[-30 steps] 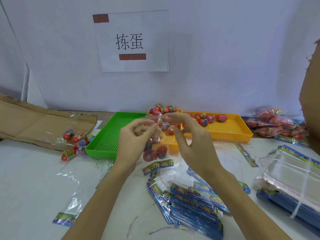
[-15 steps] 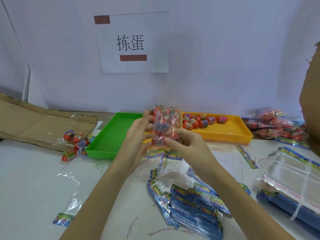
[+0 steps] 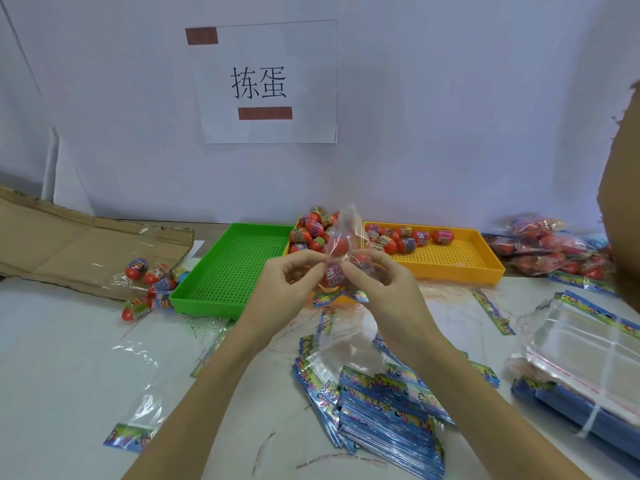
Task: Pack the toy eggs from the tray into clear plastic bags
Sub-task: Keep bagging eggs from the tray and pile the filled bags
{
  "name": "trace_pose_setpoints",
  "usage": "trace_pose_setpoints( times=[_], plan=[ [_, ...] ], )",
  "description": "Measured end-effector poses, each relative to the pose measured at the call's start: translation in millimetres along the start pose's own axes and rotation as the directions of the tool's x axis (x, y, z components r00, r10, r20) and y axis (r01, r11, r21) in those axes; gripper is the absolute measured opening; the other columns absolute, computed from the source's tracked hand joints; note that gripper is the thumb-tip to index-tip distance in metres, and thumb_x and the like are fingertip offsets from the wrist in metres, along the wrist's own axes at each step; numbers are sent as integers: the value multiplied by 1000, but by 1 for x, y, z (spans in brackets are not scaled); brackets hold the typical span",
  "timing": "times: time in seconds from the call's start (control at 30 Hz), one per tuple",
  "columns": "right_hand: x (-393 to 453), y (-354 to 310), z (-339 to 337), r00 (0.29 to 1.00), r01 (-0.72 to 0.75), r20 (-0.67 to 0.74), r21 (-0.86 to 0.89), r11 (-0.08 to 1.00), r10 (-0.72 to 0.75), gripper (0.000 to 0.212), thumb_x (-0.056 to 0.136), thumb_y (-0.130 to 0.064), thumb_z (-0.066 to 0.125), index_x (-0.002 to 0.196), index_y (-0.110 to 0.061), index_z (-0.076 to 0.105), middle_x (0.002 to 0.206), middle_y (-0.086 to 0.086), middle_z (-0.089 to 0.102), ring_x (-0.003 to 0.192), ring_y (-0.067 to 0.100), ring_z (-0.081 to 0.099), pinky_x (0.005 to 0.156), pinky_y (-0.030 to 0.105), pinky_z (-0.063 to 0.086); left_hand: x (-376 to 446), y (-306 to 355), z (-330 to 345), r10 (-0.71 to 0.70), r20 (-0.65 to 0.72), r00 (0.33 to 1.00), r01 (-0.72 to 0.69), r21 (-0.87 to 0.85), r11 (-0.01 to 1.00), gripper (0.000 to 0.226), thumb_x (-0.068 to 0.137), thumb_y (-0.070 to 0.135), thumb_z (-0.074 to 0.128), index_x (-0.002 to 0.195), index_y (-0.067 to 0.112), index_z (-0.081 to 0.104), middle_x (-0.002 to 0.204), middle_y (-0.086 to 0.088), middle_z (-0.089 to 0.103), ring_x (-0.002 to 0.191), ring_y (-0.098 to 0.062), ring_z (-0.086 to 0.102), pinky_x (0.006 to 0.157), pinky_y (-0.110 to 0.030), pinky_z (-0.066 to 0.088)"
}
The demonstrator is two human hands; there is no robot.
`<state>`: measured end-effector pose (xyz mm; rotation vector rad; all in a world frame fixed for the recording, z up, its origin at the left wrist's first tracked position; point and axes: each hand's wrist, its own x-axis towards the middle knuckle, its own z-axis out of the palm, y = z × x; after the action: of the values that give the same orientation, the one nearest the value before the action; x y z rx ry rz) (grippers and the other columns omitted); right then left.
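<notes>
the bag (image 3: pixel 341 252) hangs in the air between both hands, in front of the yellow tray (image 3: pixel 450 263), turned upside down: its clear body with a few eggs (image 3: pixel 338 246) stands up above the fingers, and the printed header (image 3: pixel 341 296) points down below them. so its long axis runs near upright. the left hand (image 3: pixel 287 289) pinches it from the left with thumb and forefinger, the right hand (image 3: pixel 379 284) pinches from the right, fingertips nearly meeting at the bag's waist. both sit equally near; neither is free. i judge the mouth is being closed or sealed, though the film is blurred and i cannot tell whether the flap is stuck down.

the next move likely turns on that header end: it lies below the fingers, toward the table (image 3: pixel 69 358), so any fold or press goes downward and toward the person.

behind the bag, loose eggs are heaped at the yellow tray's left end and along its back. the green tray (image 3: pixel 207 289) sits just left of it, holding nothing visible. further left, a packed bag (image 3: pixel 152 282) lies against flattened cardboard (image 3: pixel 86 247). filled bags (image 3: pixel 550 251) pile at far right. under the wrists lies a fan of unused bags (image 3: pixel 381 400), and a banded stack (image 3: pixel 585 362) sits right. nothing blocks the hands.
</notes>
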<state>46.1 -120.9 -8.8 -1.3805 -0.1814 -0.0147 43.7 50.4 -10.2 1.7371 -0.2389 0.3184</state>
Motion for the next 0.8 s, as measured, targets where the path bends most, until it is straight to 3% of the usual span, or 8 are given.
trace_pose_setpoints(
  times=[0.13, 0.27, 0.37, 0.47, 0.53, 0.67, 0.8],
  plan=[
    [1, 1, -2, 999, -22, 35, 35, 999, 21, 33, 97, -16, 72, 129, -23, 66, 110, 7, 77, 105, 24, 74, 92, 38, 60, -2, 2, 0, 4, 184, 983, -10, 32, 999, 24, 99, 11, 71, 123, 13, 71, 114, -5, 77, 108, -19, 74, 92, -37, 61],
    [5, -4, -3, 983, -166, 98, 130, 977, 154, 37, 96, -24, 73, 131, -21, 64, 113, 8, 77, 107, 26, 74, 96, 44, 59, -1, -1, 0, 156, 173, 973, -195, 245, 950, 34, 88, -4, 77, 114, 14, 67, 109, -1, 72, 98, -18, 71, 89, -32, 56],
    [5, -9, -6, 964, -250, 107, 68, 966, 242, 41, 93, -55, 68, 115, -21, 75, 109, 4, 78, 94, 19, 75, 86, 37, 62, 0, -1, -4, 187, 220, 957, -245, 274, 930, 41, 83, -12, 71, 110, 19, 70, 111, 6, 72, 105, -17, 70, 91, -30, 56],
    [4, -9, -10, 967, -242, 84, 34, 970, 239, 39, 90, -55, 71, 107, -21, 80, 100, -1, 78, 83, 11, 74, 69, 25, 58, -1, -1, -3, 227, 245, 943, -301, 330, 895, 46, 80, -13, 70, 109, 23, 74, 116, 14, 72, 113, -11, 67, 93, -22, 52],
    [5, -7, -10, 978, -208, 50, 77, 975, 204, 35, 91, -45, 75, 110, -16, 78, 96, 1, 78, 84, 14, 74, 68, 23, 57, -2, -2, -1, 252, 238, 938, -322, 325, 889, 41, 79, -11, 76, 108, 18, 74, 114, 8, 71, 105, -10, 68, 85, -17, 54],
    [5, -5, -8, 997, -67, -29, 31, 997, 67, 29, 92, -42, 74, 105, -16, 78, 95, 12, 77, 84, 28, 73, 75, 33, 62, -2, -4, 1, 252, 176, 952, -299, 344, 890, 28, 81, 11, 90, 102, 17, 73, 101, 7, 70, 85, -14, 69, 74, -26, 60],
    [3, -3, -7, 999, 9, -42, -92, 996, -13, 29, 95, -41, 72, 94, -13, 79, 88, 4, 78, 78, 14, 72, 69, 22, 57, -4, -7, 6, 143, 151, 978, -186, 327, 926, 25, 86, 21, 87, 96, 19, 64, 86, 4, 74, 67, -15, 68, 65, -35, 58]
  ],
)
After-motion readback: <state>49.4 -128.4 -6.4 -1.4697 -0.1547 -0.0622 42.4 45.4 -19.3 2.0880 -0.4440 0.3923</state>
